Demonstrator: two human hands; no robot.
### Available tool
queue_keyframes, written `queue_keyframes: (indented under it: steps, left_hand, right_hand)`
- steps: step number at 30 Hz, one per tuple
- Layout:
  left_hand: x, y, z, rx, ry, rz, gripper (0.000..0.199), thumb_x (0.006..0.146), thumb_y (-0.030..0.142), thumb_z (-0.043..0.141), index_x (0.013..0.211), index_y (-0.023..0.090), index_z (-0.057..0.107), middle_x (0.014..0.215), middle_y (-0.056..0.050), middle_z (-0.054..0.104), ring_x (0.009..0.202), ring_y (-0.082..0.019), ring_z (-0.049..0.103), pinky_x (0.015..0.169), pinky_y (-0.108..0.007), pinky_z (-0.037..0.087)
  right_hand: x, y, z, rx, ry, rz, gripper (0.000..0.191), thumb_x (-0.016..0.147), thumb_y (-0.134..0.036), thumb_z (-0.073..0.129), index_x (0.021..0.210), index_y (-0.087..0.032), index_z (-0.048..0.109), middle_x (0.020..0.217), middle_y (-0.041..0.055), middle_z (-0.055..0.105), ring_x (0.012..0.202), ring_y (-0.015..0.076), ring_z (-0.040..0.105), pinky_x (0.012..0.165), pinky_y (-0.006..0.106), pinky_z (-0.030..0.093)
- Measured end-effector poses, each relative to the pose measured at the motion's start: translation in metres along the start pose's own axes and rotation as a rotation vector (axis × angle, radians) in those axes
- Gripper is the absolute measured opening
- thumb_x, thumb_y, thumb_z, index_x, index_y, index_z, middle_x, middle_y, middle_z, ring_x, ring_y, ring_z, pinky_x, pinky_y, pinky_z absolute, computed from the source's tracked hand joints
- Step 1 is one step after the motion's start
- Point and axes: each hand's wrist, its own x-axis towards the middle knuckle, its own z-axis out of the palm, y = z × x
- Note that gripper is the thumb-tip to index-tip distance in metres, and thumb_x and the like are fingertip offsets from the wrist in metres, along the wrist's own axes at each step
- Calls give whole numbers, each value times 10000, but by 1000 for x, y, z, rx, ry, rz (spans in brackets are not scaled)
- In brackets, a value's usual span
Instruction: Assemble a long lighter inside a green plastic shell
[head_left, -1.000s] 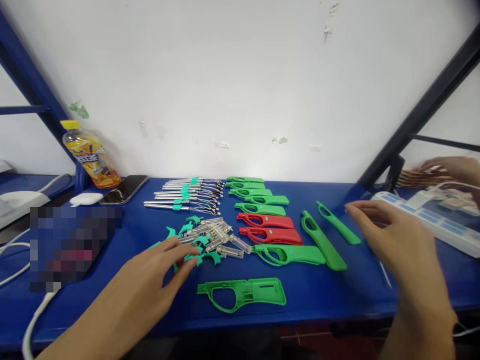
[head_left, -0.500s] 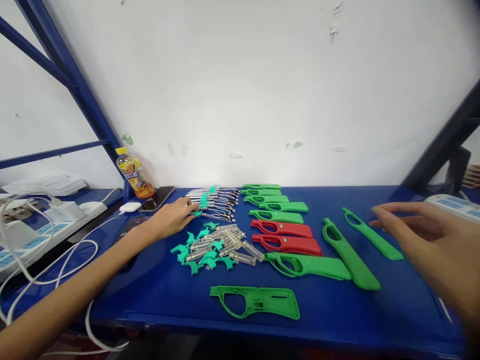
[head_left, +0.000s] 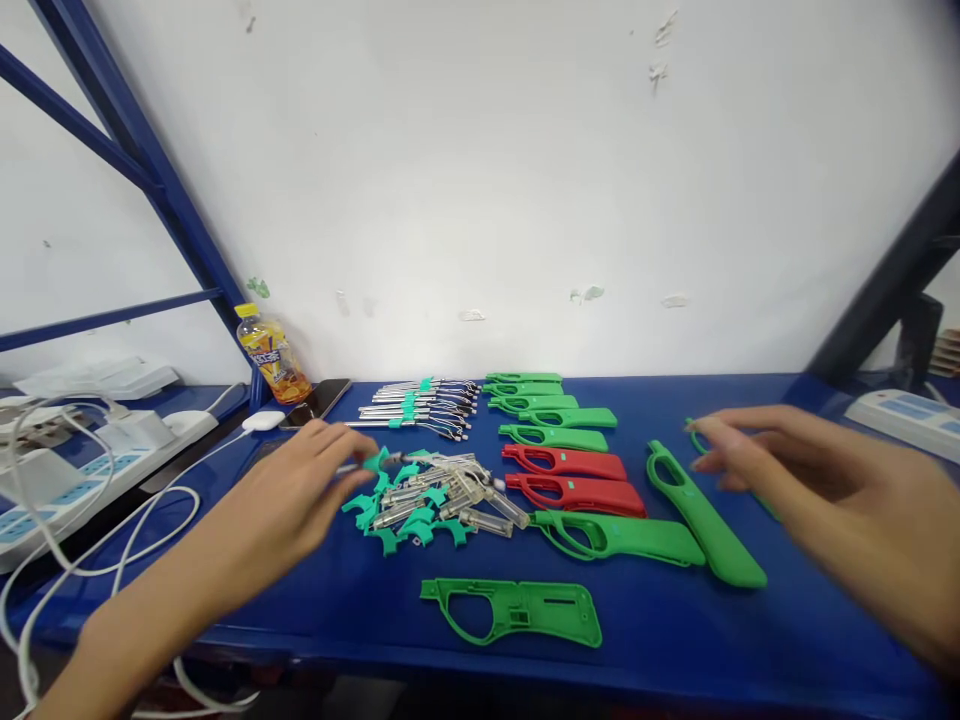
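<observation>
My left hand (head_left: pixel 300 485) is closed in a pinch on a metal lighter tube with a teal clip (head_left: pixel 375 462) and a trailing wire. It hovers just left of a pile of clear lighter tanks (head_left: pixel 457 490) and loose teal clips (head_left: pixel 386 540). Behind it lies a row of similar metal tubes with wires (head_left: pixel 420 410). My right hand (head_left: pixel 810 480) hangs over a green lighter shell (head_left: pixel 766 506), mostly covering it; its fingers are loosely curved and slightly apart, with nothing in them. Nearest the front edge, a green half shell (head_left: pixel 540 612) lies with its hollow side up.
Green shells (head_left: pixel 570 415) and two red shells (head_left: pixel 574 492) lie in a column right of the pile, with a slanted green shell (head_left: pixel 705 515) beyond. A drink bottle (head_left: pixel 276 358), a phone (head_left: pixel 319 400) and power strips with white cables (head_left: pixel 97 480) stand left.
My left hand has lifted a lighter tube from the row and brought it nearer, beside the pile. My right hand has shifted left over the far-right green shell.
</observation>
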Motion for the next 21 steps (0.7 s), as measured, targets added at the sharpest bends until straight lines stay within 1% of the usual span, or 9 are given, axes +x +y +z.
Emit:
queue_keyframes:
  steps: [3, 5, 7, 9, 12, 14, 16, 18, 21]
  left_hand:
    - [-30, 38, -11, -143, 29, -22, 240, 1095, 448, 534, 1239, 310, 668, 1175, -31, 731, 1071, -246, 697, 944, -320, 532]
    - [-47, 55, -11, -225, 12, -41, 251, 1080, 414, 574, 1300, 340, 670, 1182, -10, 751, 1070, -228, 720, 961, -274, 534]
    - [-60, 64, -7, -299, -36, -82, 273, 1066, 394, 594, 1322, 352, 678, 1224, -6, 755, 1104, -231, 725, 978, -251, 540]
    - [-68, 68, -1, -363, -69, -124, 270, 1059, 378, 603, 1314, 353, 689, 1252, -7, 747, 1133, -234, 721, 992, -241, 542]
    - [-72, 69, 10, -461, -80, -162, 235, 1078, 353, 582, 1290, 351, 685, 1238, -1, 728, 1130, -206, 709, 996, -228, 536]
    - [-69, 69, 17, -537, -90, -162, 203, 1104, 322, 541, 1261, 345, 669, 1214, 7, 709, 1115, -180, 696, 986, -223, 530]
    - [-66, 68, 24, -597, -101, -146, 192, 1120, 280, 510, 1242, 339, 646, 1212, 14, 682, 1113, -160, 675, 983, -224, 519]
    - [-64, 66, 31, -627, -100, -133, 195, 1121, 245, 507, 1240, 340, 629, 1232, 22, 656, 1125, -146, 656, 990, -223, 506]
    - [-64, 64, 43, -639, -86, -125, 200, 1119, 228, 520, 1248, 343, 621, 1249, 29, 643, 1136, -135, 650, 1012, -223, 496]
  right_hand:
    - [-13, -36, 9, 162, -351, -157, 469, 899, -754, 614, 977, -357, 851, 993, 17, 854, 814, 283, 801, 661, 336, 629]
    - [-24, -54, 15, 239, -495, -227, 404, 910, -732, 652, 1041, -410, 858, 1117, -6, 846, 981, 299, 803, 802, 349, 657]
    - [-35, -68, 20, 273, -605, -264, 386, 866, -724, 737, 1138, -468, 834, 1200, -38, 829, 1114, 309, 780, 899, 354, 653]
    - [-43, -79, 25, 277, -759, -295, 488, 787, -698, 843, 1237, -521, 785, 1273, -71, 804, 1185, 302, 758, 938, 333, 644]
    - [-50, -90, 35, 282, -926, -347, 637, 736, -614, 928, 1333, -569, 708, 1294, -104, 791, 1186, 269, 755, 971, 303, 624]
    - [-57, -94, 47, 288, -942, -366, 593, 793, -502, 923, 1335, -565, 688, 1182, -121, 814, 1079, 226, 780, 920, 275, 627]
    - [-65, -92, 62, 288, -907, -381, 527, 885, -390, 856, 1351, -535, 659, 1050, -130, 816, 939, 186, 789, 826, 251, 625]
    - [-74, -85, 78, 284, -811, -412, 467, 982, -341, 745, 1405, -492, 616, 996, -116, 807, 859, 168, 783, 770, 251, 611]
    - [-86, -76, 101, 274, -637, -535, 329, 1071, -311, 618, 1376, -432, 636, 1049, -84, 810, 855, 169, 782, 747, 271, 583]
